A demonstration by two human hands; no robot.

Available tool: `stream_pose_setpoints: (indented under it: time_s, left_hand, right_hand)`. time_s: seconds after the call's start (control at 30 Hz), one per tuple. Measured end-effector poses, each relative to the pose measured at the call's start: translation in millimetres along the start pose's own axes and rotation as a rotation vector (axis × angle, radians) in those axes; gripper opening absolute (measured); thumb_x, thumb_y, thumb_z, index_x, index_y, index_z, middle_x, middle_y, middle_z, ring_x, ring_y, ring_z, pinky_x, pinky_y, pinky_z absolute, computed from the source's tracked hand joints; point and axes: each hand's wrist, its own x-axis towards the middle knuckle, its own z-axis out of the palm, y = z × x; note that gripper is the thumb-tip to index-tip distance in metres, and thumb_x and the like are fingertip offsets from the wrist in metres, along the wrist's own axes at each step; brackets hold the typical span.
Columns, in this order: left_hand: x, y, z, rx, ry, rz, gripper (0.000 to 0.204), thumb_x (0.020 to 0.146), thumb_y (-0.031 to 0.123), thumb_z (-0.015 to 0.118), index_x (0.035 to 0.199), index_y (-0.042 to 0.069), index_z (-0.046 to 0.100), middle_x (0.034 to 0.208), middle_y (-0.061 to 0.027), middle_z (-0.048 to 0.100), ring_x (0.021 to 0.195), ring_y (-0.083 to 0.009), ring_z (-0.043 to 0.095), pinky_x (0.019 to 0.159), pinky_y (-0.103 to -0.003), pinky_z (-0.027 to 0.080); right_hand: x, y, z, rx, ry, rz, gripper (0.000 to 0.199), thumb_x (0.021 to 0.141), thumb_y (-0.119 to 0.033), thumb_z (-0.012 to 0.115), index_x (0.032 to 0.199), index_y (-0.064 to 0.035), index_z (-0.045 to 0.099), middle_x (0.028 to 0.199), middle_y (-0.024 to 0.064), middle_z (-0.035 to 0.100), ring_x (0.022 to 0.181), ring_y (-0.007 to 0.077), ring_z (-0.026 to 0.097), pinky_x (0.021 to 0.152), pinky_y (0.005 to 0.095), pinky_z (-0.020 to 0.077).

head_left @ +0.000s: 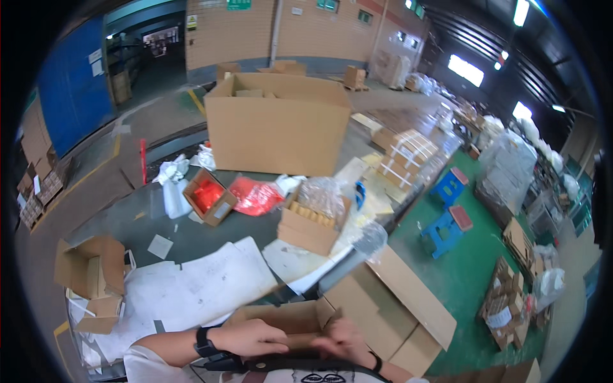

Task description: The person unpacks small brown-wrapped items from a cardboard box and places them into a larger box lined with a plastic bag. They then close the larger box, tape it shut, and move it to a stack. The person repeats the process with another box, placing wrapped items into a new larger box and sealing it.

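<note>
Close to my body, an open cardboard box (274,314) lies under my hands. My left hand (252,337), with a dark band at its wrist, has its fingers curled over the box's near flap (300,342). My right hand (341,338) is at the right end of the same flap; motion smears its fingers, so its grip is unclear. Large flat cardboard sheets (389,303) spread beside it on the right. White paper sheets (198,284) cover the table just beyond my left hand.
A big open carton (274,127) stands at the table's back. Before it are a small box with red bags (209,196), a red plastic bag (255,196) and a box of tan rolls (311,223). An open box (96,281) sits far left. Blue stools (444,230) stand right.
</note>
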Motion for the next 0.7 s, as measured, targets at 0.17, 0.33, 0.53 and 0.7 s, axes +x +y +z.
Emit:
stream_pose_setpoints:
  time_s: [0.17, 0.33, 0.53, 0.7]
  left_hand:
    - [-100.7, -100.2, -49.9, -0.044, 0.186, 0.216, 0.036, 0.093, 0.029, 0.062, 0.12, 0.007, 0.06, 0.113, -0.0054, 0.063, 0.093, -0.0139, 0.057, 0.086, -0.024, 0.044]
    - [-134.5, -136.9, -70.5, -0.059, 0.272, 0.25, 0.037, 0.09, 0.031, 0.065, 0.113, 0.002, 0.06, 0.1, -0.0118, 0.066, 0.085, -0.0187, 0.058, 0.077, -0.029, 0.046]
    - [-183.8, -140.4, -55.9, -0.127, 0.499, 0.258, 0.03, 0.095, 0.03, 0.056, 0.09, 0.001, 0.055, 0.071, -0.0139, 0.055, 0.065, -0.0185, 0.052, 0.061, -0.038, 0.04]
    - [-220.6, -136.8, -25.3, -0.177, 0.81, 0.132, 0.033, 0.097, 0.034, 0.054, 0.087, 0.002, 0.053, 0.062, -0.0144, 0.048, 0.059, -0.0191, 0.05, 0.057, -0.037, 0.038]
  right_hand:
    - [28.6, 49.6, 41.8, 0.653, 0.442, 0.738, 0.027, 0.09, -0.017, 0.063, 0.067, -0.0023, 0.06, 0.061, 0.0049, 0.057, 0.059, 0.0146, 0.054, 0.059, 0.0278, 0.0432]
    - [137.4, 58.3, 105.0, -0.091, -0.12, 0.16, 0.021, 0.086, -0.018, 0.064, 0.1, -0.0032, 0.059, 0.113, 0.0165, 0.06, 0.1, 0.0264, 0.057, 0.089, 0.0345, 0.0428]
    - [224.1, -48.4, 218.1, 0.111, -1.173, -0.28, 0.029, 0.076, -0.028, 0.078, 0.071, -0.0078, 0.058, 0.071, 0.0083, 0.057, 0.068, 0.0261, 0.057, 0.067, 0.0319, 0.0438]
    - [196.5, 30.2, 269.1, 0.297, -0.543, -0.902, 0.06, 0.084, -0.041, 0.068, 0.117, -0.0077, 0.031, 0.119, 0.011, 0.039, 0.107, 0.0202, 0.039, 0.09, 0.0323, 0.0341]
